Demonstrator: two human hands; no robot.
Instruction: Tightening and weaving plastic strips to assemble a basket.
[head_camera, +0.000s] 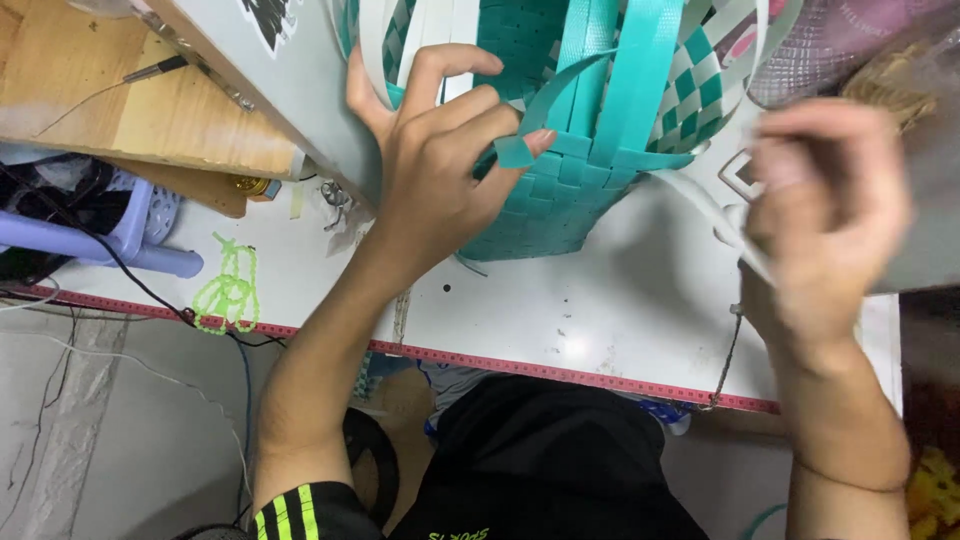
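The left hand (440, 150) grips the rim of a half-woven teal basket (560, 150), fingers curled and pinching a loose teal strip (540, 105), seemingly to steady the weave. The blurred right hand (820, 220) closes around a white strip (715, 215) beside it. Both rest on a white table (600, 310).

Your left hand (440, 165) and right hand (825, 215) are bare: no gloves, no rings visible. Both forearms are uncovered. Your short black sleeve (305, 512) on the left arm carries neon yellow-green stripes at the cuff. Your black shirt (545, 470) shows small yellow-green lettering at the lower edge. The right hand is motion-blurred; fine detail unreadable.
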